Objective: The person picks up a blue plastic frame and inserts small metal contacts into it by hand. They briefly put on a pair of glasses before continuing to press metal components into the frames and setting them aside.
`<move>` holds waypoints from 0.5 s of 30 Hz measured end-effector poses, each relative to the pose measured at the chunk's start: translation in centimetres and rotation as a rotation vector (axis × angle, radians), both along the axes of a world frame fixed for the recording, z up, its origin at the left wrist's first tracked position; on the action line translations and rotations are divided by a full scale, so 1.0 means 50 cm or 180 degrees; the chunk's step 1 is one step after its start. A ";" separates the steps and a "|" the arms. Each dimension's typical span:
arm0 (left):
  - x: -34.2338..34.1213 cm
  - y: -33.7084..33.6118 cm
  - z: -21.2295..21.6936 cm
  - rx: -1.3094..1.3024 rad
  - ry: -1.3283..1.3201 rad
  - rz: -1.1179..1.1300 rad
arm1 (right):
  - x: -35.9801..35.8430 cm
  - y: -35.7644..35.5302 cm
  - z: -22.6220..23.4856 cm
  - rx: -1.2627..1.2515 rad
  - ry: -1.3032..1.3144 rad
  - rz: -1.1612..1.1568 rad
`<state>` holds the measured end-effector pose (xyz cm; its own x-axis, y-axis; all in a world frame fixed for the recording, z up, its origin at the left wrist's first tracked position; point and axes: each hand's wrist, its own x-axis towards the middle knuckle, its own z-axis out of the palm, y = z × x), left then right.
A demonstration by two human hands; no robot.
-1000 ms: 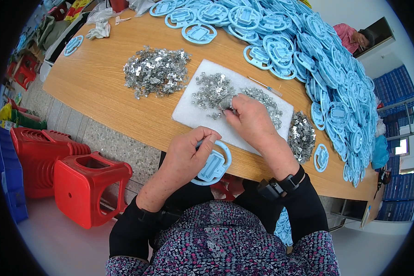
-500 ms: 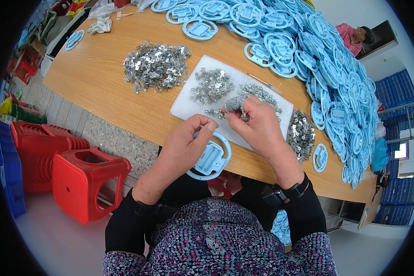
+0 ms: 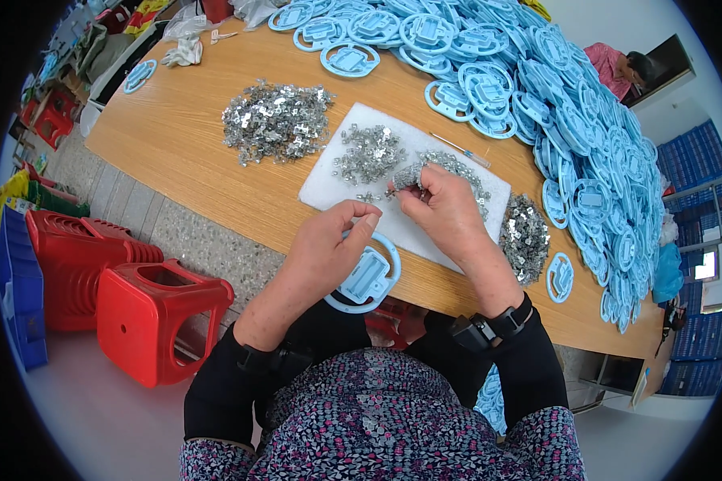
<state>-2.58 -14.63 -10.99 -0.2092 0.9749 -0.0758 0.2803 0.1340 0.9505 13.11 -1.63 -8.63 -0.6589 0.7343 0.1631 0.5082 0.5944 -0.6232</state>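
Observation:
My left hand [image 3: 329, 248] grips a light blue round plastic frame [image 3: 367, 276] at the near edge of the wooden table [image 3: 184, 152]. My right hand [image 3: 441, 210] pinches a small silver metal clip [image 3: 393, 191] just above it, over a white foam pad [image 3: 329, 186]. Two heaps of silver clips [image 3: 371, 152] lie on that pad, partly hidden by my right hand.
A larger pile of clips [image 3: 274, 119] lies left of the pad, another pile [image 3: 525, 236] to its right. Several blue frames [image 3: 537, 80] cover the far and right table. A thin tool [image 3: 457, 149] lies on the pad. Red stools [image 3: 156, 317] stand at left. Another person [image 3: 618, 68] sits far right.
My right hand has lifted off the clip heap with a clip and come toward the blue frame. My left hand has raised the frame slightly.

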 end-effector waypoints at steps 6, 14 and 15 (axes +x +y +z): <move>-0.002 0.033 0.017 0.0196 0.0158 0.0176 | 0.007 -0.004 -0.001 -0.1301 0.0540 -0.0119; -0.007 0.063 0.007 0.0176 0.0435 0.0194 | 0.006 -0.005 0.000 -0.2207 0.1044 -0.0175; -0.008 0.066 0.002 0.0241 0.0476 0.0333 | 0.007 -0.005 -0.002 -0.2235 0.1000 -0.0215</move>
